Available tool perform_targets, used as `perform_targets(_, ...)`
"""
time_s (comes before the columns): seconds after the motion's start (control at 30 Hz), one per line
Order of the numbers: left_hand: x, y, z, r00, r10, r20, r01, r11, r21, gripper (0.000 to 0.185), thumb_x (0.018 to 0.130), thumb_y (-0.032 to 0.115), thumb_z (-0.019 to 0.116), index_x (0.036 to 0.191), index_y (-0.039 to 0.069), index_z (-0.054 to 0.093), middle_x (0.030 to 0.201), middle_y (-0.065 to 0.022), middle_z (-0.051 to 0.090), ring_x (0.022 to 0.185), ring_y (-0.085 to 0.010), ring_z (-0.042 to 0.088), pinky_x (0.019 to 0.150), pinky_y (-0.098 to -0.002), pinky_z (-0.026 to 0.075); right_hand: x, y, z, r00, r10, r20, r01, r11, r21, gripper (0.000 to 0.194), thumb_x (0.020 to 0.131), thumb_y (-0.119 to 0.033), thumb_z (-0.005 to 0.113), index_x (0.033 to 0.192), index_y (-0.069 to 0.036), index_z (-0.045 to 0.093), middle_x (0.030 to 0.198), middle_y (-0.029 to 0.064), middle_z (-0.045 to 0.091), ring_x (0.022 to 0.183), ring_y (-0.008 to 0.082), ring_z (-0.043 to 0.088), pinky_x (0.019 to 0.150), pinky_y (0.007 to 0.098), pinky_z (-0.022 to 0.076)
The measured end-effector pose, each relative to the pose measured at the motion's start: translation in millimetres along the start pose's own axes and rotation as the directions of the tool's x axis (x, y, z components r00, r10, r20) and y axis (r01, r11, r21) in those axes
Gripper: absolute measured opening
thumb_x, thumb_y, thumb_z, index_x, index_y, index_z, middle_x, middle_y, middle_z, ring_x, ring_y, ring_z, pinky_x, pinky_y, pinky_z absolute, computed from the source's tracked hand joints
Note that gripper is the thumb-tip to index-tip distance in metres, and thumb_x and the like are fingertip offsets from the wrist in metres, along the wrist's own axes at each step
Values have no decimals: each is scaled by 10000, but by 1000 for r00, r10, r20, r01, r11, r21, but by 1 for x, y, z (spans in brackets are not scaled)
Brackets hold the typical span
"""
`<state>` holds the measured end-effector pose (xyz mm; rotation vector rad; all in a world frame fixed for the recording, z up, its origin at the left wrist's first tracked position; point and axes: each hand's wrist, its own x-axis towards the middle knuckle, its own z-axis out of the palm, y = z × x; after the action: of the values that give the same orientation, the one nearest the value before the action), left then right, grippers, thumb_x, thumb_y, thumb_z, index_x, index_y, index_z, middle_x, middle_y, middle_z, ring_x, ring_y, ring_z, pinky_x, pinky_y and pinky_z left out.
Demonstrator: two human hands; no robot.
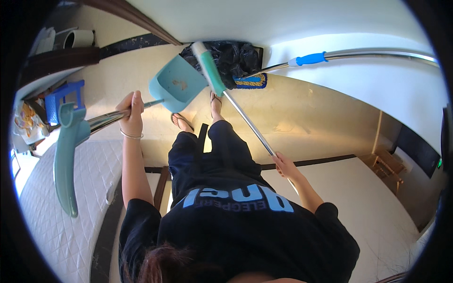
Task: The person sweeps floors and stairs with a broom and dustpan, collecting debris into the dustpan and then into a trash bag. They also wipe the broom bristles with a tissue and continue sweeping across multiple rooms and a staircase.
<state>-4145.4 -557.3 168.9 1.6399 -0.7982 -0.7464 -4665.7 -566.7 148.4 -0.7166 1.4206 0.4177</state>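
Note:
My left hand [131,110] is closed round the metal handle of a teal long-handled dustpan [178,83]. Some brownish debris [179,84] lies in its pan, which is held above the floor. My right hand [285,165] grips the metal pole of a broom [211,70] with a green and pale head. That head is raised beside the right edge of the pan, over a black plastic bag [244,58]; I cannot tell whether they touch. The container under the bag is mostly hidden.
A flat mop [263,80] with a blue-gripped pole leans along the white wall [354,40]. At the left are a blue plastic stool [63,100] and a quilted mattress [95,169]. A wooden chair [389,164] stands far right. My sandaled feet are on the tiled floor [304,120].

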Motion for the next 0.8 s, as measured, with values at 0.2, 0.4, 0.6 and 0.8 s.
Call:
perform_targets(0.2,-32,17,-40,995,-38,95,48,994,-101,292,921,123,526,654,77,415,593,47,366,543,-49,309,489,-213,249,41,74,15,942,-268,-202,199,930,-309,315,928,-326,493,906,-14,528,679,186,534,640,324,530,606,411,429)
perform_targets(0.4,-70,9,-58,989,108,97,-107,994,-6,227,861,101,611,702,82,451,620,44,396,577,-49,347,517,-213,290,31,192,62,901,-110,-421,73,992,-103,247,888,-215,547,973,17,553,673,155,550,550,238,578,473,369,445)
perform_targets(0.6,-97,4,-60,989,132,70,-139,983,118,300,830,172,688,651,60,474,576,11,406,550,-77,361,508,-242,315,-13,292,111,920,201,-337,-6,866,501,165,872,-90,544,867,36,437,559,75,427,393,170,408,323,330,289)
perform_targets(0.8,-151,18,-80,984,124,124,-128,991,27,264,820,227,669,701,70,493,576,11,422,528,-81,393,492,-228,316,1,349,137,914,277,-296,-2,733,680,314,854,-75,534,567,-79,405,467,60,378,340,163,373,312,310,276)
